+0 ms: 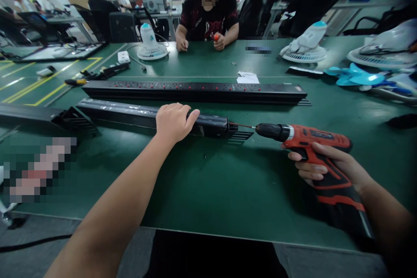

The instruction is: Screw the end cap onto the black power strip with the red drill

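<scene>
My left hand (176, 122) is wrapped over a long black power strip housing (130, 110) that lies on the green table, its fingers curled over the far side. In my right hand (325, 163) is a red and black cordless drill (321, 137), gripped by the handle and pointing left. The drill's long thin bit (243, 125) reaches the open right end of the housing; its tip is hard to make out there. Dark prongs or fins stick out beneath that end. Behind lies a second black power strip (195, 88) with a row of red-marked sockets.
Another black housing (29, 115) lies at the left, near a yellow-handled screwdriver (76, 82). White fans (151, 43) and blue fan blades (355, 74) stand or lie further back. Across the green table (208, 191) sits a person (210, 13) holding something orange.
</scene>
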The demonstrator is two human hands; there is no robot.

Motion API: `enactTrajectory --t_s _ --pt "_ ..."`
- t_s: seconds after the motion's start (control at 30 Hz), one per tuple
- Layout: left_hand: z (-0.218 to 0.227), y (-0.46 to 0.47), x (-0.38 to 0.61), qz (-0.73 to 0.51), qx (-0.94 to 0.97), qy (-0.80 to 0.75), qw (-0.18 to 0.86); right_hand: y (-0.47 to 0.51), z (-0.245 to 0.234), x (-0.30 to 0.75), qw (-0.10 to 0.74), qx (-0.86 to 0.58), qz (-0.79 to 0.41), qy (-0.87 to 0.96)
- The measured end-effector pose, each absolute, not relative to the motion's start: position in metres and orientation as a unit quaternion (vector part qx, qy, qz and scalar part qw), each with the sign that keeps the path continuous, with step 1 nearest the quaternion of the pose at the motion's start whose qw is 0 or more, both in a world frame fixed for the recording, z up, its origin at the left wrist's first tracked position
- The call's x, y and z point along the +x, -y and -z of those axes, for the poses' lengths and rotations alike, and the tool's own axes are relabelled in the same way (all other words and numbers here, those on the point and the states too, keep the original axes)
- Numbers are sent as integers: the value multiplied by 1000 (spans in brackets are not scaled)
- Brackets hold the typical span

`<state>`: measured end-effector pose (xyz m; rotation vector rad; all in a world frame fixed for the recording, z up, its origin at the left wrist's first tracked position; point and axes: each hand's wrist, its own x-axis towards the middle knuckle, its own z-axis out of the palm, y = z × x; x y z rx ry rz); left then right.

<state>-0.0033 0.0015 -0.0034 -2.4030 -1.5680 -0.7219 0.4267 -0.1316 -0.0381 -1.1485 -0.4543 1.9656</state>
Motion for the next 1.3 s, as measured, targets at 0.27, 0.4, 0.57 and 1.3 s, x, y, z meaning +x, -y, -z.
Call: enactTrajectory --t_s 0.27,0.4,0.57,1.3 --pt "2 0 -3 226 -811 533 91 131 40 428 406 -450 -774 185" --pt "2 0 -2 220 -809 535 103 130 41 431 382 -453 -792 150" --pt "2 0 -2 213 -809 537 108 130 42 431 384 -450 -793 143" --pt "3 -1 -1 204 -807 541 123 131 27 419 372 -457 -787 182"
